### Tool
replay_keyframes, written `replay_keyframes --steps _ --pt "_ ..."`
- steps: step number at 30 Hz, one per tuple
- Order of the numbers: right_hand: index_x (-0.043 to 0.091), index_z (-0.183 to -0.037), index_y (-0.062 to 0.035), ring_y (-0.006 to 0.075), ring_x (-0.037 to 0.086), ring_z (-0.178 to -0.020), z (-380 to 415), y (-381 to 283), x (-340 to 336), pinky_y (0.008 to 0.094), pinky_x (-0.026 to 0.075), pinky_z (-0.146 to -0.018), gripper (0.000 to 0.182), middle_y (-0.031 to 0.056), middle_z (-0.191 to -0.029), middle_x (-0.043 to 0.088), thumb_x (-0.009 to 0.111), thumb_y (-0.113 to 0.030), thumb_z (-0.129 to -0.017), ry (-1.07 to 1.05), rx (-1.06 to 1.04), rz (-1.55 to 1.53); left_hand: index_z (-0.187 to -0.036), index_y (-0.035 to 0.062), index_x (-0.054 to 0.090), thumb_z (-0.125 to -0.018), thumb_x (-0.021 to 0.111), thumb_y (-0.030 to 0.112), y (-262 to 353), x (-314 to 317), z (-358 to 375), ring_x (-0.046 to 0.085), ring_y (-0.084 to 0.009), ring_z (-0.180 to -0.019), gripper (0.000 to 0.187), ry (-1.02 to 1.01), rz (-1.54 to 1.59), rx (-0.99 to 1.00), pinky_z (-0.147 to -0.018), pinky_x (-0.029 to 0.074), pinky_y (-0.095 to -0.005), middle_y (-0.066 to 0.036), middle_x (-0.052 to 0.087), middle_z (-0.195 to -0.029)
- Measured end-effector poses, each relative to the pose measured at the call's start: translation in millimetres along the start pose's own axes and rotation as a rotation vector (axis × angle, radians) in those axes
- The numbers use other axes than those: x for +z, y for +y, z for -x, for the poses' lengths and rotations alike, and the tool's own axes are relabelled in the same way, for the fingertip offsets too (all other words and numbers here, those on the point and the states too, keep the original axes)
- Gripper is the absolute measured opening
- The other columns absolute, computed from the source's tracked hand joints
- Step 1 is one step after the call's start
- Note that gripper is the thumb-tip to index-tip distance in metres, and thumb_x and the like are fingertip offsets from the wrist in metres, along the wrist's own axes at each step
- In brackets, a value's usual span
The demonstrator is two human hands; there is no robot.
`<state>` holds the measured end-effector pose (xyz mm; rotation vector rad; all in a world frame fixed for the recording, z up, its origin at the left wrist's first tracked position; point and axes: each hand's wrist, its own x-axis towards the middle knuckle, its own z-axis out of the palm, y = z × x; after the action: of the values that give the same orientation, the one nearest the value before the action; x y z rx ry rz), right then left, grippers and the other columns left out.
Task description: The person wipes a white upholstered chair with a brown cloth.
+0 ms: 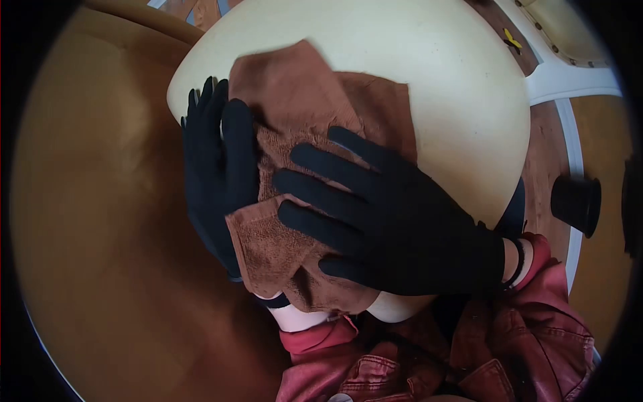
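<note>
The jacket (372,375) is nearest; spread-fingered right hand (408,224) and straight-fingered left hand (209,184) touch the cloth (288,90), probably soft, light, best pinched at corners.

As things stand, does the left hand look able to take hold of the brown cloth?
Probably yes: the left hand is at the left edge of the brown cloth, and nothing visible stands between them. The right hand covers only part of it.
</note>
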<state>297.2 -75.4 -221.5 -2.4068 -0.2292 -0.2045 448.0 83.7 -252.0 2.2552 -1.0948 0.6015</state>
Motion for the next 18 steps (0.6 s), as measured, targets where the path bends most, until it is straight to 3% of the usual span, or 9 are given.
replay_keyframes --steps 2,4,6,9,11,14,18 --pt "0.056 -0.155 -0.0074 0.038 0.04 -0.157 -3 -11 -29 0.0594 0.026 -0.131 0.067 0.0131 -0.163 0.052 0.073 -0.032 -0.095 -0.111 -0.003 0.179 -0.136 0.0017 0.071 -0.105 0.07 0.013 5 -4 -4 0.06 -0.0333 -0.142 0.033 0.006 -0.043 0.021 -0.119 0.046 -0.0432 -0.016 0.072 -0.141" --pt "0.056 -0.155 -0.0075 0.0383 0.04 -0.157 -3 11 -39 0.059 0.026 -0.131 0.067 0.0132 -0.163 0.052 0.073 -0.032 -0.096 -0.166 -0.016 0.258 -0.137 0.0007 0.07 -0.106 0.067 0.013 -5 1 -4 0.06 -0.0331 -0.142 0.034 -0.01 0.109 -0.112 -0.12 0.045 -0.0428 -0.017 0.071 -0.142" --pt "0.06 -0.147 -0.003 0.0401 0.049 -0.149 5 71 -57 0.0557 0.032 -0.129 0.057 0.0163 -0.153 0.059 0.07 -0.031 -0.098 0.25 0.06 0.551 -0.138 0.0002 0.07 -0.107 0.066 0.013 -3 -3 -7 0.06 -0.0331 -0.142 0.034 -0.011 0.177 -0.186 -0.12 0.045 -0.0426 -0.017 0.07 -0.143" --pt "0.056 -0.153 -0.0044 0.0404 0.047 -0.151 15 52 -68 0.057 0.027 -0.131 0.06 0.0155 -0.157 0.058 0.069 -0.028 -0.099 0.206 0.198 0.593 -0.138 -0.0017 0.069 -0.108 0.064 0.013 20 -7 -17 0.06 -0.0312 -0.143 0.034 -0.006 0.347 -0.413 -0.121 0.043 -0.0421 -0.016 0.071 -0.143" --pt "0.054 -0.156 -0.0051 0.0406 0.047 -0.152 33 38 -88 0.0577 0.025 -0.132 0.062 0.0151 -0.159 0.057 0.068 -0.027 -0.1 0.197 0.286 0.62 -0.138 -0.0016 0.069 -0.107 0.065 0.014 45 -17 -22 0.059 -0.0323 -0.143 0.035 0.004 0.383 -0.428 -0.122 0.043 -0.0436 -0.016 0.071 -0.143" --pt "0.055 -0.156 -0.003 0.0413 0.053 -0.147 39 36 -94 0.0533 0.03 -0.131 0.058 0.0175 -0.153 0.061 0.065 -0.022 -0.102 0.122 -0.027 0.364 -0.138 -0.0014 0.07 -0.107 0.066 0.015 63 -25 -25 0.059 -0.0346 -0.143 0.036 0.035 0.441 -0.466 -0.123 0.041 -0.0467 -0.017 0.071 -0.143" --pt "0.06 -0.151 -0.0017 0.0401 0.058 -0.142 46 35 -109 0.0483 0.038 -0.127 0.049 0.0186 -0.147 0.066 0.063 -0.018 -0.104 0.178 -0.127 0.18 -0.148 -0.0033 0.062 -0.114 0.056 0.026 75 -43 -24 0.056 -0.0302 -0.145 0.045 0.093 0.317 -0.216 -0.123 0.039 -0.0413 -0.018 0.065 -0.15"
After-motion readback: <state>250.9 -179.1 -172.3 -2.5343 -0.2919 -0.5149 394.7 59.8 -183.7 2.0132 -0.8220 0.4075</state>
